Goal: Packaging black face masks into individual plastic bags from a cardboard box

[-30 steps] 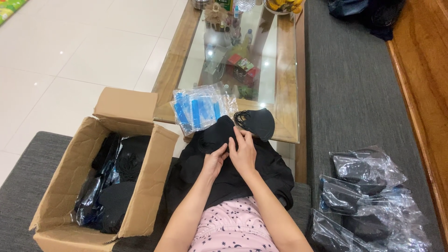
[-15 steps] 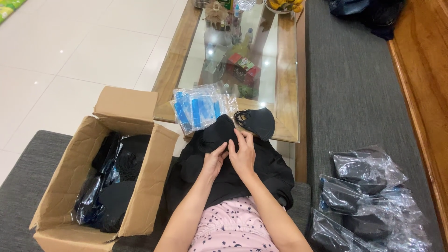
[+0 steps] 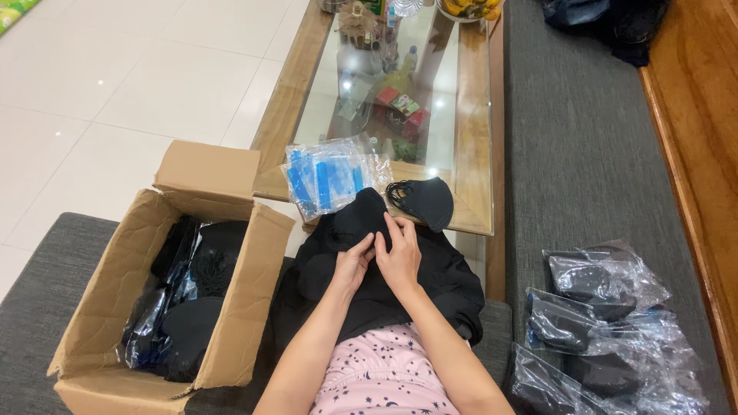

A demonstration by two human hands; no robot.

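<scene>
A heap of black face masks (image 3: 346,230) lies on a black cloth (image 3: 453,280) across my lap. My left hand (image 3: 352,265) and my right hand (image 3: 400,253) meet on top of the heap, fingers pinching a black mask between them. A small stack of black masks (image 3: 424,201) rests on the table's near edge, just beyond my right hand. A bundle of clear plastic bags with blue strips (image 3: 330,175) lies on the table to the left of that stack.
An open cardboard box (image 3: 231,323) holding bagged black masks stands at my left on the grey sofa. Several clear bags of black masks (image 3: 607,323) lie at my right. A glass-topped wooden coffee table (image 3: 477,154) with small items stands ahead.
Both hands stay on the mask heap; the fingers have shifted only slightly. Nothing else has moved.
</scene>
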